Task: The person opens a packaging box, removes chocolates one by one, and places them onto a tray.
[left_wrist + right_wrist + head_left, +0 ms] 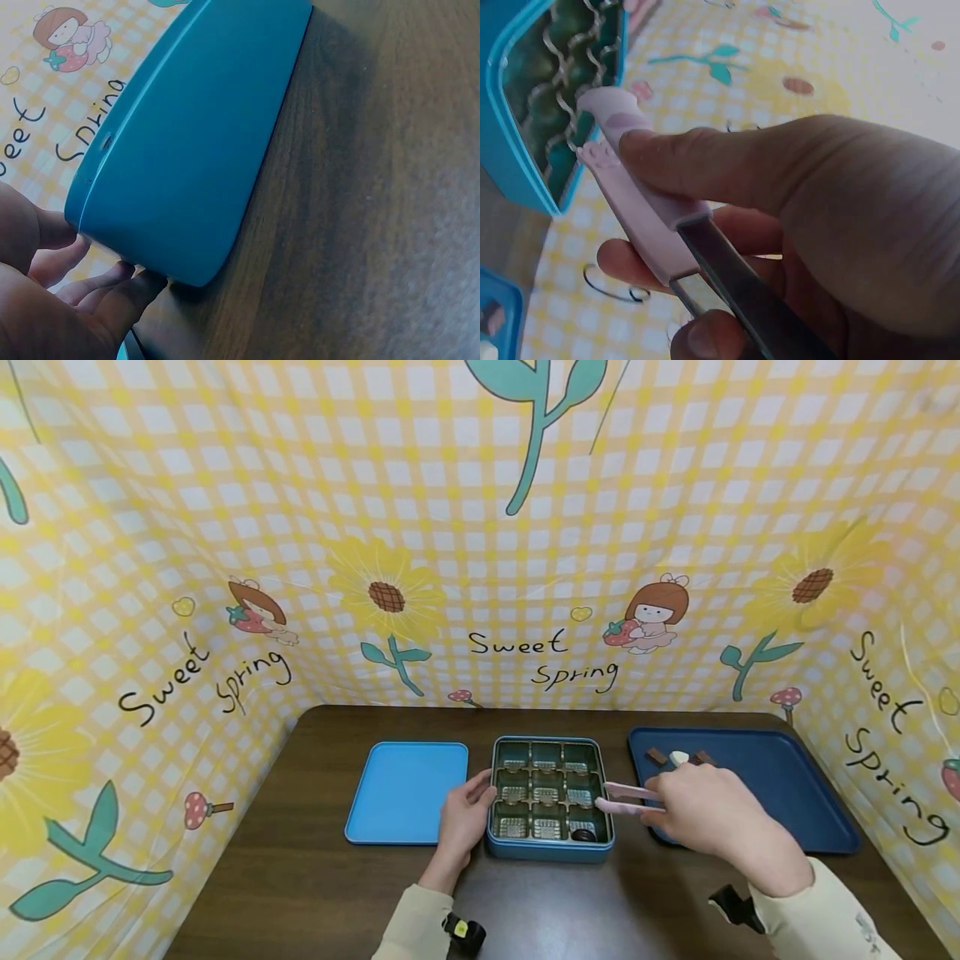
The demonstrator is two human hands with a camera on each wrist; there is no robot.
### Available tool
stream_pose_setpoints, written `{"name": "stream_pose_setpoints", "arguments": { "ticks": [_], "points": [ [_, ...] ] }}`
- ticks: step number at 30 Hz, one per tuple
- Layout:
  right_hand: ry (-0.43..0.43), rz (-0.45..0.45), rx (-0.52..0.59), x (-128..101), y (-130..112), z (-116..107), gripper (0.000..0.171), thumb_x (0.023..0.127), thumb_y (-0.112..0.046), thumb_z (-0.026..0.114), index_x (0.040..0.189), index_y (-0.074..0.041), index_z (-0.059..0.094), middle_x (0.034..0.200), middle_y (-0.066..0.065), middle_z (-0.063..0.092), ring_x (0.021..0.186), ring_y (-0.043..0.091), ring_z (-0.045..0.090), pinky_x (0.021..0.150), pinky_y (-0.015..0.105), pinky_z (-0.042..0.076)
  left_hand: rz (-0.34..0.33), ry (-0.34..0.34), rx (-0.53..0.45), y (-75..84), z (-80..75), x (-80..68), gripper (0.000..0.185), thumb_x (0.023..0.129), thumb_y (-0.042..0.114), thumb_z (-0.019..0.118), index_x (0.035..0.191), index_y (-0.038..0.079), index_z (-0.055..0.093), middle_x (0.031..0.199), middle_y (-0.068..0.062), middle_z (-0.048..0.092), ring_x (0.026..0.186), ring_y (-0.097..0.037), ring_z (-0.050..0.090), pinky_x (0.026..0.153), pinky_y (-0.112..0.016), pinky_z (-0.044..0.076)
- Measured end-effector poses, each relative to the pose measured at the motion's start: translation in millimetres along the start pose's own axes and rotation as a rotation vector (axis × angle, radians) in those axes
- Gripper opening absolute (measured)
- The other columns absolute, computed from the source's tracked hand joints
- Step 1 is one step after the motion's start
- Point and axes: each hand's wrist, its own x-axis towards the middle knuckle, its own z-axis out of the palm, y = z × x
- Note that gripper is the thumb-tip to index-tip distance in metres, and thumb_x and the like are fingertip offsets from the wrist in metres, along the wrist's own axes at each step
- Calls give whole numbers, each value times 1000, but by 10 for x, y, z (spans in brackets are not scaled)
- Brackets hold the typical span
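Note:
A teal tin box (550, 850) with a grid of paper-lined compartments sits mid-table; one dark chocolate (582, 835) lies in its near right cell. My left hand (465, 814) rests against the box's left wall (180, 150), fingers touching its side. My right hand (708, 814) grips pink-tipped tongs (626, 799) whose tips hover over the box's right edge with nothing between them. In the right wrist view the pink tong tips (611, 142) point at the box (525, 127).
The light blue lid (408, 789) lies flat left of the box. A dark blue tray (780, 785) at right holds a few chocolates (678, 757). A yellow checked cloth backdrop surrounds the brown table (300, 877).

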Motion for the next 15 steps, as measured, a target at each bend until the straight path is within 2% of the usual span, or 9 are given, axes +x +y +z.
{"name": "stream_pose_setpoints", "arguments": {
  "ticks": [5,11,15],
  "points": [
    [-28,-22,9,66,-125,118,21,85,-37,81,85,-18,74,61,-8,53,53,9,48,48,33,42,-5,-2,-2,1,4,-8,37,102,17,62,139,13,64,134,-18,64,126,-32,60,100,-51,50],
    [-32,-65,-7,121,-215,238,28,82,-34,83,71,-15,65,57,-6,49,50,10,47,46,32,42,3,-5,-2,22,1,-23,37,102,17,62,138,11,64,132,-19,65,124,-33,61,98,-50,51],
    [-42,-70,-33,168,-277,289,28,82,-31,84,70,-15,64,58,-4,49,51,13,47,45,34,43,-8,-6,-3,25,-6,-14,37,102,18,62,139,12,63,132,-18,65,124,-33,61,98,-50,51]
  ]
}}
